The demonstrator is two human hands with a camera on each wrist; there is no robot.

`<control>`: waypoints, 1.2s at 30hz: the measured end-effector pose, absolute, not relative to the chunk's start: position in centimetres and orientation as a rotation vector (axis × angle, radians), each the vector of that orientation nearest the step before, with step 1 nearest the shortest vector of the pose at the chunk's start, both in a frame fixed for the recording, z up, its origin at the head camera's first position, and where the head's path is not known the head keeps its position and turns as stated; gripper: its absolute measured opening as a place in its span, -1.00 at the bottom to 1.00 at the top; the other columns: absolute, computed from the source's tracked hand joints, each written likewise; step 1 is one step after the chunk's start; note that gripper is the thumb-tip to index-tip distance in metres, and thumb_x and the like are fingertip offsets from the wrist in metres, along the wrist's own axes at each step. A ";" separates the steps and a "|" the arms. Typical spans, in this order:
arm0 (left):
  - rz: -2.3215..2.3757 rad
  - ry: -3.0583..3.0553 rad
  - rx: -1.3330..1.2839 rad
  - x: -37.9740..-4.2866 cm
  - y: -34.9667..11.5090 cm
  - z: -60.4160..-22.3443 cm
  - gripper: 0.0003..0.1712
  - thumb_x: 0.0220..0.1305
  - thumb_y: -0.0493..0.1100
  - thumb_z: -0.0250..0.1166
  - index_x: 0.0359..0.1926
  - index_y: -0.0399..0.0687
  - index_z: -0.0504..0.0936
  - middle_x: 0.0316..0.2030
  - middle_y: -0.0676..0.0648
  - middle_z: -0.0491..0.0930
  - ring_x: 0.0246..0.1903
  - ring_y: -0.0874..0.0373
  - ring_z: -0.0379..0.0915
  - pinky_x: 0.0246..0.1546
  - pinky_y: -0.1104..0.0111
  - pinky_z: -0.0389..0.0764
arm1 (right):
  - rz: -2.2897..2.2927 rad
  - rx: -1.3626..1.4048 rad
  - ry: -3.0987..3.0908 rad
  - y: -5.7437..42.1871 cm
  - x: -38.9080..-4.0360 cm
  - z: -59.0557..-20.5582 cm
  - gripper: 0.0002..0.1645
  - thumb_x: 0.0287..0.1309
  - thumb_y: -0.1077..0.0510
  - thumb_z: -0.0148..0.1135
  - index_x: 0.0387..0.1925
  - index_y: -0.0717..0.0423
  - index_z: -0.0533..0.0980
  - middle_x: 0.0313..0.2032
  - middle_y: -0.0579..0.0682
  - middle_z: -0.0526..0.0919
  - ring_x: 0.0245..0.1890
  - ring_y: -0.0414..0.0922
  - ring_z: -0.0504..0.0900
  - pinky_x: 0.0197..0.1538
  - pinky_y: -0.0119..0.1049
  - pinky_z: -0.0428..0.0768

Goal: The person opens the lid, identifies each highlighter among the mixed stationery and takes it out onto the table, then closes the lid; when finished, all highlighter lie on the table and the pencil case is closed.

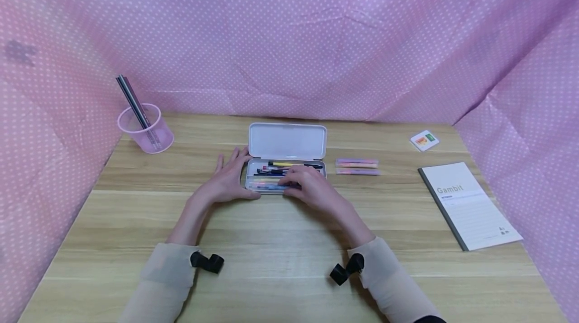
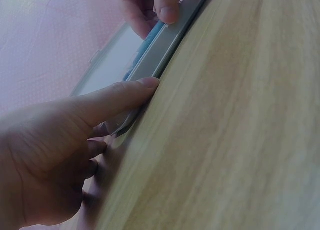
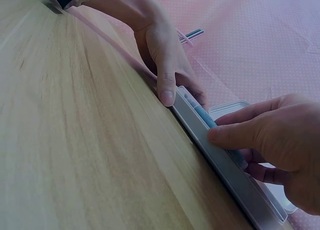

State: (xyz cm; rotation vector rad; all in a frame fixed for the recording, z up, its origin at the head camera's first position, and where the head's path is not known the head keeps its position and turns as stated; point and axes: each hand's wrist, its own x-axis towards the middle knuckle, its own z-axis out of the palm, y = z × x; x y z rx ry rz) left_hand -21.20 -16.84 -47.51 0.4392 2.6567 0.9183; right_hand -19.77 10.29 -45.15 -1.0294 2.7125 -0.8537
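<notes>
A white pencil case (image 1: 287,141) lies on the table with its lid open toward the back. Several pens and pencils (image 1: 271,170) lie in its tray. At the case's left end my left hand (image 1: 228,180) holds it, thumb along the front wall and fingers spread toward the back corner. My right hand (image 1: 312,187) reaches into the tray from the right. Its thumb and fingers pinch a blue pen (image 3: 202,112) lying along the front wall (image 3: 200,135). In the left wrist view, part of that blue pen (image 2: 145,49) shows between the two hands.
Right of the case lie several pastel pens (image 1: 357,166). A pink mesh cup (image 1: 154,139) with dark pencils (image 1: 133,99) stands at the back left. A notebook (image 1: 470,207) and a small white packet (image 1: 424,140) lie at the right. Pink dotted cloth (image 1: 289,41) hangs behind the table.
</notes>
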 end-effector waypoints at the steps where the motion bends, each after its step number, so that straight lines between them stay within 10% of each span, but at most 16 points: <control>1: 0.918 2.657 0.439 -21.2 -16.9 -47.5 0.19 -0.06 0.22 0.61 0.48 -0.09 0.23 0.67 -0.26 -0.22 0.65 -0.28 -0.49 0.57 -0.27 -0.56 | -0.852 -1.041 2.715 10.3 -19.8 -45.2 -0.79 0.29 0.11 0.39 -0.05 -0.08 0.74 -0.08 -0.13 0.73 -0.07 -0.21 0.64 0.08 -0.23 0.67; 23: 0.891 2.674 0.434 -20.8 -16.8 -47.2 0.25 -0.08 0.23 0.61 0.53 -0.08 0.18 0.67 -0.21 -0.22 0.67 -0.20 -0.48 0.59 -0.21 -0.57 | -0.981 -1.046 2.839 16.8 -20.9 -44.5 -0.78 0.21 0.26 0.41 -0.10 0.06 0.76 -0.19 -0.01 0.76 -0.25 -0.15 0.65 -0.17 -0.25 0.63; 29: 0.881 2.682 0.440 -20.9 -16.8 -47.1 0.24 -0.08 0.23 0.62 0.51 -0.09 0.20 0.67 -0.22 -0.22 0.67 -0.21 -0.47 0.59 -0.21 -0.57 | -1.070 -0.987 2.898 22.0 -21.1 -44.8 -0.75 0.11 0.38 0.44 -0.14 0.16 0.75 -0.05 0.14 0.79 -0.02 0.06 0.76 0.09 -0.02 0.72; 36: 0.885 2.676 0.438 -20.8 -16.8 -47.1 0.24 -0.08 0.23 0.62 0.51 -0.10 0.20 0.67 -0.22 -0.21 0.66 -0.22 -0.47 0.59 -0.20 -0.58 | -1.018 -0.893 2.959 26.3 -20.7 -45.3 -0.71 0.12 0.40 0.42 -0.12 0.11 0.74 -0.11 0.03 0.77 -0.09 -0.06 0.72 0.01 -0.41 0.67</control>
